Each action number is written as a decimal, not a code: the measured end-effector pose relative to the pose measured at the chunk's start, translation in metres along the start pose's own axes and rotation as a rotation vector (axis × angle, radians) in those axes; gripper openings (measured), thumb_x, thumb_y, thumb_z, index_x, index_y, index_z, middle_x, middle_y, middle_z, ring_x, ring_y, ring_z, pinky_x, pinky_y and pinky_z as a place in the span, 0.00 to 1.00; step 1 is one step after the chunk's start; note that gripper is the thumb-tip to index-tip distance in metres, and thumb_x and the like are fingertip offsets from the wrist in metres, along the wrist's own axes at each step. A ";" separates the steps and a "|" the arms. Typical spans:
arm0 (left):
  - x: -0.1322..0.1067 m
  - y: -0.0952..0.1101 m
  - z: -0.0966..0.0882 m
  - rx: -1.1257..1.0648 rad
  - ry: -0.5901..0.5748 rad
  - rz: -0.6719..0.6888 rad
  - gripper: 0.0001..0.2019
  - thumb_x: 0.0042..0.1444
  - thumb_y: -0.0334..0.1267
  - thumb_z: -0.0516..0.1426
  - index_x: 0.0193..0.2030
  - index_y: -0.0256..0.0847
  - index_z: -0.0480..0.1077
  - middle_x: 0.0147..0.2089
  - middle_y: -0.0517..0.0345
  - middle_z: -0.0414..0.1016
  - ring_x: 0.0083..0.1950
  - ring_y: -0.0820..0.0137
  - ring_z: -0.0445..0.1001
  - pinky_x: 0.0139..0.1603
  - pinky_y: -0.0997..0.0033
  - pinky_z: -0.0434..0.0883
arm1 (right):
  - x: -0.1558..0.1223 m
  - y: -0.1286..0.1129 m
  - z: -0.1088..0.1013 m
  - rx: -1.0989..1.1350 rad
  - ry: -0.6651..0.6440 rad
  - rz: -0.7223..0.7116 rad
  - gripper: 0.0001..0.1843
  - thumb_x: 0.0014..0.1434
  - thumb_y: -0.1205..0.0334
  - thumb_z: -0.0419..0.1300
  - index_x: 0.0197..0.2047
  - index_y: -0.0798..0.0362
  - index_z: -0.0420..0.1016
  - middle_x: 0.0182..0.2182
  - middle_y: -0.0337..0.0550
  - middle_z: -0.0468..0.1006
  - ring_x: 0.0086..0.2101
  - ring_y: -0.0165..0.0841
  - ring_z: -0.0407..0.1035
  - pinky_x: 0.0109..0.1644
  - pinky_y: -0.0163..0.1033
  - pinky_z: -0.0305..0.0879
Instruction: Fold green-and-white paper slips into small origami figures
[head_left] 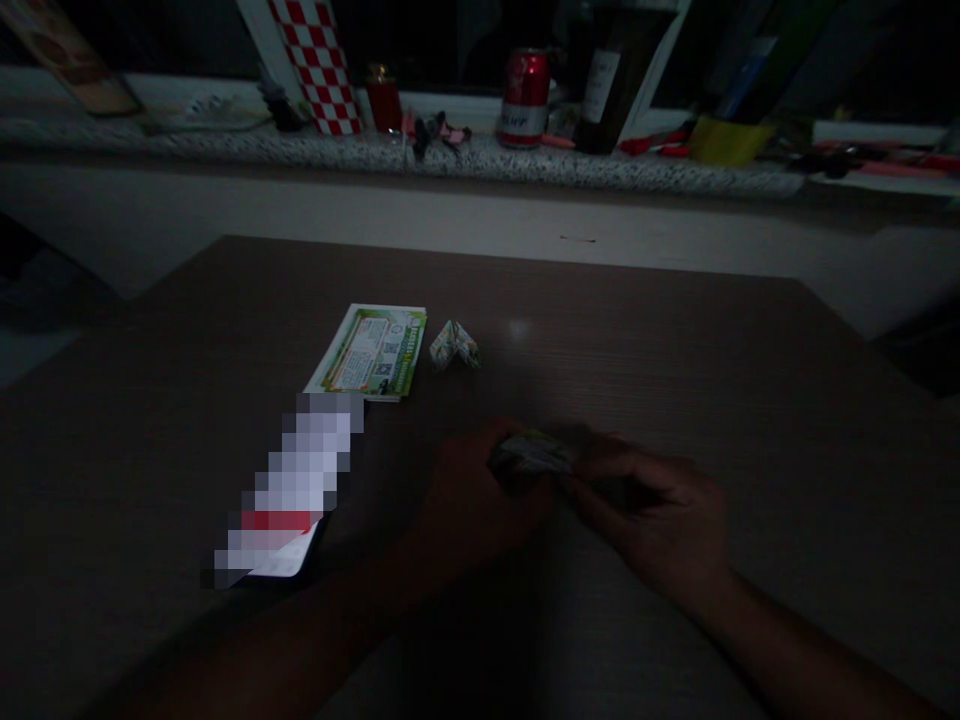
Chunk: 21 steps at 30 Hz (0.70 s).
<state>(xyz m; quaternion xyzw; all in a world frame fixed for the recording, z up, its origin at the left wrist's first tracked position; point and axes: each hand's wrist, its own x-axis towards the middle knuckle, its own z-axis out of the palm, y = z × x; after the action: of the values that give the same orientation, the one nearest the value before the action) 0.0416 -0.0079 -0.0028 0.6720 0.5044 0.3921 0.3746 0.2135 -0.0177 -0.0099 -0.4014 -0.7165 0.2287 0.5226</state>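
Both hands meet over the table around a small piece of folded paper (pixel 534 452), dark and blurred. My left hand (pixel 476 490) is closed round its left side. From the right, my right hand (pixel 652 505) pinches the paper's right end between thumb and fingertips. The paper's exact shape is hard to make out in the dim light. Beyond the hands stands a small folded paper piece (pixel 454 345) with printed colours, shaped like an upturned V. To its left lies a stack of green and white printed sheets (pixel 371 352).
A lit phone (pixel 292 500), its screen pixelated, lies left of my hands on the brown table (pixel 637 320). Behind, a speckled stone sill (pixel 465 165) carries a red can (pixel 523 98), a dark bottle (pixel 606 85), a red-and-white checked tube (pixel 321 70) and small clutter.
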 end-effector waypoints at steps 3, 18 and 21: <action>0.001 0.003 -0.001 0.000 0.014 -0.047 0.09 0.45 0.29 0.60 0.35 0.40 0.71 0.27 0.66 0.73 0.26 0.74 0.71 0.26 0.78 0.67 | 0.001 -0.002 0.001 -0.038 0.002 -0.046 0.07 0.50 0.75 0.66 0.28 0.53 0.75 0.23 0.37 0.78 0.24 0.30 0.73 0.32 0.38 0.70; 0.017 -0.015 -0.020 0.014 0.091 -0.212 0.05 0.49 0.30 0.58 0.34 0.38 0.72 0.31 0.61 0.74 0.33 0.71 0.73 0.33 0.74 0.67 | -0.004 -0.003 -0.012 -0.061 0.108 0.161 0.07 0.50 0.71 0.67 0.27 0.49 0.75 0.24 0.35 0.78 0.26 0.30 0.72 0.30 0.34 0.68; 0.016 -0.014 -0.022 -0.005 0.113 -0.163 0.06 0.50 0.30 0.58 0.36 0.39 0.72 0.33 0.61 0.74 0.35 0.71 0.73 0.36 0.73 0.68 | -0.002 -0.001 -0.017 -0.081 0.142 0.280 0.05 0.49 0.67 0.68 0.26 0.50 0.76 0.23 0.36 0.79 0.23 0.29 0.72 0.27 0.32 0.67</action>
<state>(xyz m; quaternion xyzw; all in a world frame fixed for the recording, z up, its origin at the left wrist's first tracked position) 0.0190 0.0129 -0.0033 0.6046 0.5767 0.3989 0.3779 0.2298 -0.0213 -0.0045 -0.5335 -0.6232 0.2412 0.5184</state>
